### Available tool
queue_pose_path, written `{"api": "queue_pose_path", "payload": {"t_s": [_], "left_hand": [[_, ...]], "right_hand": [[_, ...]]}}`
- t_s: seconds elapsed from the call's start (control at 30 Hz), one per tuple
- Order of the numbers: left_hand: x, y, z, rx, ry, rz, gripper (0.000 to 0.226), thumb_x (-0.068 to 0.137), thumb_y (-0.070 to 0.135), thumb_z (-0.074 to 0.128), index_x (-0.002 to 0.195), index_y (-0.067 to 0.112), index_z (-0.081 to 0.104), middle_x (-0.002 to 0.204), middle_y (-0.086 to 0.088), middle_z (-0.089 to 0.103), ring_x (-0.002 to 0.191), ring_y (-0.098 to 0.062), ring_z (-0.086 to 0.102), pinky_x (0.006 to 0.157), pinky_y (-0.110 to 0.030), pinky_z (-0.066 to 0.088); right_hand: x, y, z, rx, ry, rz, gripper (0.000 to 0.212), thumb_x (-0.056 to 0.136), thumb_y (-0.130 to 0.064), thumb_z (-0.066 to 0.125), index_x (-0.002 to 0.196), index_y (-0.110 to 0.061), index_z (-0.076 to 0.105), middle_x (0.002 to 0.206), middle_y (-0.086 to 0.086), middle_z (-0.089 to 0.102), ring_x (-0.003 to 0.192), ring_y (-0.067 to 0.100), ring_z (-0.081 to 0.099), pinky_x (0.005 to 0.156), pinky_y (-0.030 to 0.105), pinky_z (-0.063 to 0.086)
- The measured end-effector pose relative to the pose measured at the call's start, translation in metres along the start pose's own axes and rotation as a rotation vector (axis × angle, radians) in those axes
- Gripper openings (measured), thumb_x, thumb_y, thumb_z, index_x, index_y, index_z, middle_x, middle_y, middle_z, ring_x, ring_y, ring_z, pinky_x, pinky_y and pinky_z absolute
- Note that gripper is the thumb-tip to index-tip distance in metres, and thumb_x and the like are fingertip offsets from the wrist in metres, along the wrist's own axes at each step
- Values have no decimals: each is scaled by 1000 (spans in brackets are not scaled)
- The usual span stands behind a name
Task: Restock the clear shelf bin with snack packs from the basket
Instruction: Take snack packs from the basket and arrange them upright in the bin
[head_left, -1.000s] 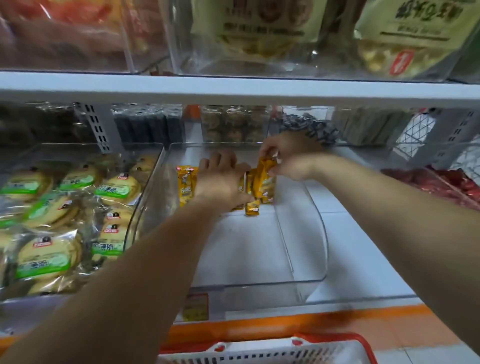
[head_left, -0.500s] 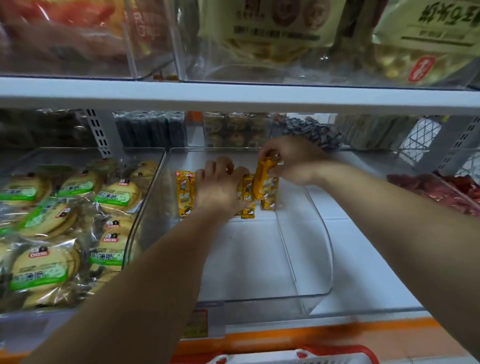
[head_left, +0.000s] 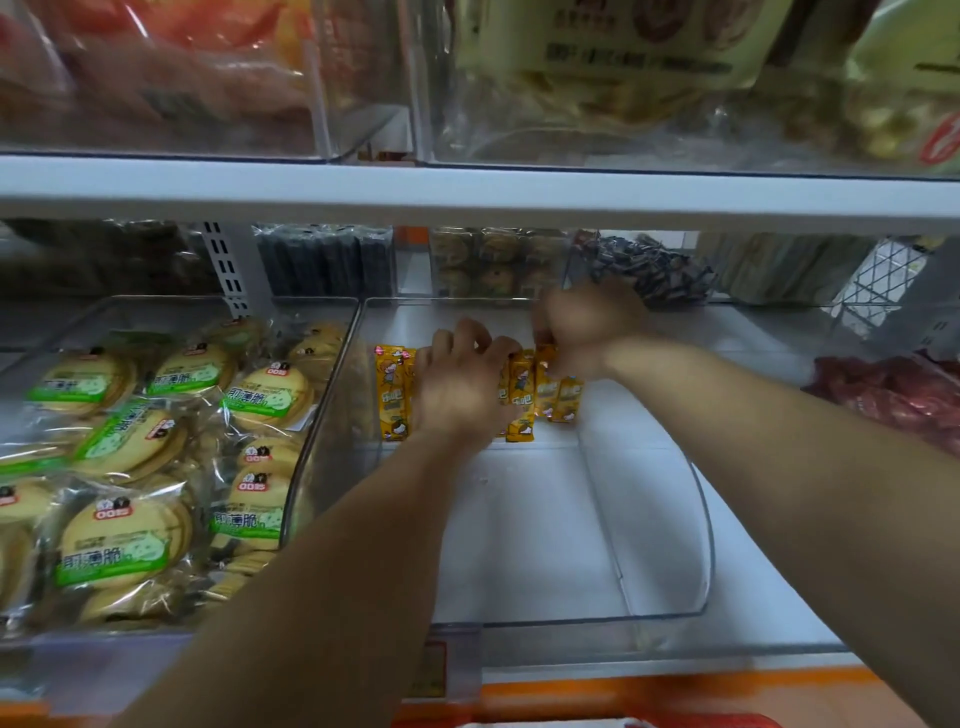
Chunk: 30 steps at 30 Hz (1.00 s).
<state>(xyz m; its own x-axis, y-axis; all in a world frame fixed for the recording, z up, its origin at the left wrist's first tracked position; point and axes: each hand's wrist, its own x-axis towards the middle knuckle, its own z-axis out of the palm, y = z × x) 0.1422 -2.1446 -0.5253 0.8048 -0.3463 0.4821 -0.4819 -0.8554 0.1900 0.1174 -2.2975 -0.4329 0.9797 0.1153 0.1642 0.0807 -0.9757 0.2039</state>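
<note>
1. My left hand (head_left: 462, 387) lies on the row of yellow packs (head_left: 521, 395) standing along the back edge of the bin (head_left: 701, 545), fingers bent over their tops to hold them upright
2. My right hand (head_left: 587, 332) is curled at the right end of the row, over the top of the last pack. It is too blurred to tell whether it grips that pack or only touches it
3. The step, as I judge it, is seating this end pack flush against its neighbour. The left should brace the row while the right presses the pack down and to the left
4. These slim, slick packs will likely topple like dominoes, so I should lift the right hand first and ease the left off last
5. Only this one row stands in the bin, so most of the filling is yet to do
6. The basket (head_left: 717, 721) shows its red rim below the shelf front, and the next handful comes from there
</note>
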Motion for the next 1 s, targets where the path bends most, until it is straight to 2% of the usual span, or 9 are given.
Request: {"api": "queue_pose_path", "payload": {"t_s": [0.1,0.2,0.3,0.4,0.5,0.63,0.8,0.93,1.0], "left_hand": [[-1,0,2,4,1,1,70,72,44,85,135,33,59,131,-4,49,116,-28,47,94,-38,35],[-1,0,3,-2,-1,-7,69,72,45,84,136,33,58,132,-4,48,117,-28,47,96,-38,34],[-1,-1,5,2,-3,-6,70,72,46,85,135,34,58,131,-4,48,116,-28,47,96,-38,35],[-1,0,4,22,-8,9,71,72,46,84,136,32,57,130,-5,48,116,-28,47,95,-38,35],[1,3,-4,91,-50,38,71,75,47,81,138,29,53,130,-7,48,117,-30,48,94,-40,38],[2,9,-41,134,-218,72,73,83,48,73,148,29,45,139,-8,46,129,-32,44,102,-43,40],[-38,28,-129,-15,-401,85,59,88,50,69,141,26,56,137,-9,53,130,-30,45,108,-39,42],[-124,39,-193,-210,-452,197,37,90,47,72,122,30,68,122,6,64,109,-13,57,84,-22,44],[-166,44,-209,-277,-569,226,30,91,47,70,116,32,69,111,13,67,97,-5,59,77,-15,44]], "right_hand": [[6,-4,4,-142,-22,-42,18,73,-28,80,86,-28,67,81,-7,62,92,21,57,82,41,37],[9,-3,8,-185,-24,-80,13,77,-21,75,87,-27,70,86,-3,66,93,23,62,74,35,33],[9,2,13,-130,-30,-76,22,81,-7,64,94,-24,70,93,1,66,89,27,62,68,30,42],[4,5,7,21,-89,-41,33,82,-15,68,115,-23,67,111,1,67,103,25,61,87,34,51],[-9,4,-9,222,-134,3,54,77,-27,77,128,-27,61,124,-2,63,113,21,59,93,37,52],[-37,0,-34,306,-77,66,51,75,-36,77,123,-31,62,122,-5,63,109,21,61,92,37,53],[-103,-8,-68,433,-14,113,39,78,-39,78,114,-27,69,116,-2,68,108,21,62,91,36,52],[-186,-29,-80,476,24,71,30,74,-45,78,102,-35,70,99,-17,65,96,13,61,86,37,52],[-226,-41,-71,502,-22,19,28,74,-48,75,99,-37,69,92,-22,60,92,10,58,82,35,52]]}}
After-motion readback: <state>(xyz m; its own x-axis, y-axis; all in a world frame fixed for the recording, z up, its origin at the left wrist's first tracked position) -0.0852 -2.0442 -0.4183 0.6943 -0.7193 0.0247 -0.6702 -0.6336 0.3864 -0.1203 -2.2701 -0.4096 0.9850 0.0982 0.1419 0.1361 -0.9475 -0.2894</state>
